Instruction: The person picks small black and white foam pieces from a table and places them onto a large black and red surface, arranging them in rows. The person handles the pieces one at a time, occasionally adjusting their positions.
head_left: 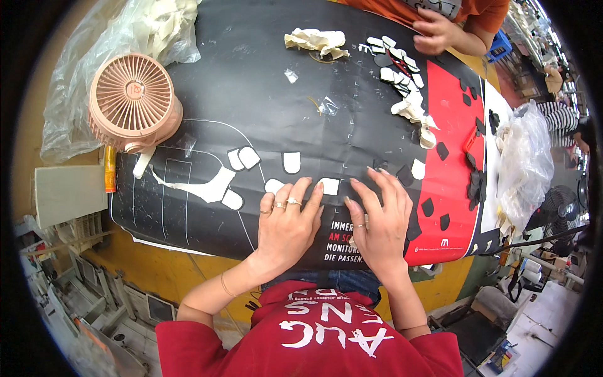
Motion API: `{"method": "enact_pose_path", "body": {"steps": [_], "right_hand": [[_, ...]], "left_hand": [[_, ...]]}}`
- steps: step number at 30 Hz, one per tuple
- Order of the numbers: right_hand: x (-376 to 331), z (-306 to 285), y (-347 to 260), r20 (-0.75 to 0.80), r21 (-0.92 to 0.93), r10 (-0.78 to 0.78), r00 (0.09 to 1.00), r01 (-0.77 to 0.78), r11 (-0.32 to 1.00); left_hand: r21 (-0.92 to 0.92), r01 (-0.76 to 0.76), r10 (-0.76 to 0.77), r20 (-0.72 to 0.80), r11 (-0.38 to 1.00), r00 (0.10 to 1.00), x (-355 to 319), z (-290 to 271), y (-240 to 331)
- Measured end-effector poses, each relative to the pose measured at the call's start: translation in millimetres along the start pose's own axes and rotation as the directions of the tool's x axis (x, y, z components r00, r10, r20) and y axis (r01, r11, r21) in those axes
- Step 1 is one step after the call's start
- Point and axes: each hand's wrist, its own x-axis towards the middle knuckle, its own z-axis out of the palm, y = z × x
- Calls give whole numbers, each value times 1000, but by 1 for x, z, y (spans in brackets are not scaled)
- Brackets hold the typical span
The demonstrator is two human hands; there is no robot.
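Note:
My left hand [286, 223], with rings on it, rests palm down on the black mat [264, 107]. Its fingers are stretched forward, and the index fingertip lies at the edge of a small white, round-ended patch [330, 186] with a dark border. Another white patch [274, 185] shows partly beyond the same hand's fingers. To the right, my right hand [382, 223] lies with fingers apart, its tips just right of the first patch. A bit of something pale shows under it, too covered to name. More patches [291, 163] lie ahead and to the left.
A pink fan [134, 94] stands at the left beside a clear plastic bag [75, 107]. White patches [392, 75] and crumpled cream scraps [317, 41] lie farther off. Black pieces [443, 151] dot the red strip [433, 242]. Another person's hand [433, 31] is at the far right.

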Motion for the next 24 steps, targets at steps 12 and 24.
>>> {"method": "enact_pose_path", "body": {"steps": [12,24], "right_hand": [[-1,10,3,21,149,-64,998,61,987],[1,-3,5,-1,379,-38,999,36,925]], "left_hand": [[-252,101,-88,62,962,994,4,-17,-12],[-813,305,-305,166,496,938,10,-18,-2]]}}
